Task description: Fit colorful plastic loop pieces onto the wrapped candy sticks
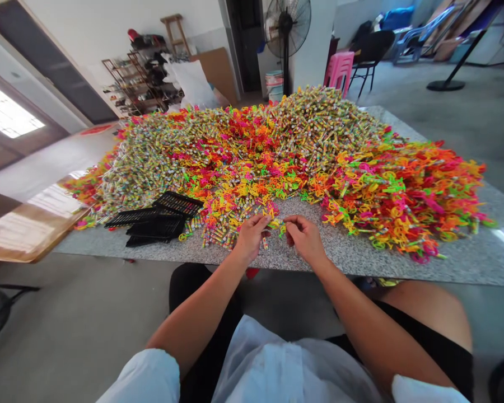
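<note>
My left hand [251, 238] is closed in a pinch, thumb against forefinger, just over the near part of the table. My right hand [304, 238] sits a short gap to its right, fingers curled in and thumb tip pressed to the forefinger. What either pinch holds is too small to make out. Bits of yellow and green show between the hands. Close to my left hand lie small printed tubes [222, 234]. A large heap of such tubes [327, 120] and bright plastic pieces [403, 184] in orange, yellow, pink and green spreads beyond both hands.
Black slotted trays [157, 224] are stacked loosely on the left of the speckled stone table [466, 266]. A brown-edged table [29, 240] adjoins at left. Behind stand a fan [286, 25], pink stools [339, 68] and a black chair [370, 50].
</note>
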`<act>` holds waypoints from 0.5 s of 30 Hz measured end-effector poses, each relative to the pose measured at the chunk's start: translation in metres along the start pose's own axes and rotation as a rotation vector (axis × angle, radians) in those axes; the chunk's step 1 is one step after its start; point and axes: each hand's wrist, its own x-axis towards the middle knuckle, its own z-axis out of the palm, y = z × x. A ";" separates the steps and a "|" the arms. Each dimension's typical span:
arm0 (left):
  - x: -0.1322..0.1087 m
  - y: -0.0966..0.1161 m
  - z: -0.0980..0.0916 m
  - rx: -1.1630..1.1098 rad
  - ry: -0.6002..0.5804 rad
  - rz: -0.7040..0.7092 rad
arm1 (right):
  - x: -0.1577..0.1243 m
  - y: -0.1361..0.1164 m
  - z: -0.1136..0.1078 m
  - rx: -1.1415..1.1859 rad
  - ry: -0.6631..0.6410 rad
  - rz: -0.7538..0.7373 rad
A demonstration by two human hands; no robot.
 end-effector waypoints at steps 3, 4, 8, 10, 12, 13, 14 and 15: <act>-0.003 0.001 0.002 0.033 -0.050 0.028 | 0.004 0.000 -0.003 0.190 -0.017 0.138; -0.004 0.001 0.002 0.037 -0.065 0.039 | 0.005 0.001 -0.003 0.236 -0.021 0.171; -0.005 0.001 0.003 0.064 -0.116 0.076 | 0.006 0.002 -0.004 0.334 -0.033 0.234; -0.005 0.001 0.001 0.085 -0.121 0.083 | 0.007 0.002 -0.004 0.345 -0.025 0.234; -0.005 0.000 0.000 0.098 -0.117 0.083 | 0.007 0.001 -0.005 0.348 -0.013 0.236; -0.005 0.000 0.000 0.102 -0.115 0.082 | 0.007 0.000 -0.005 0.346 -0.010 0.232; -0.006 0.000 0.000 0.103 -0.114 0.081 | 0.008 -0.001 -0.006 0.336 -0.010 0.219; -0.006 0.000 -0.001 0.102 -0.114 0.080 | 0.007 -0.001 -0.007 0.313 -0.015 0.192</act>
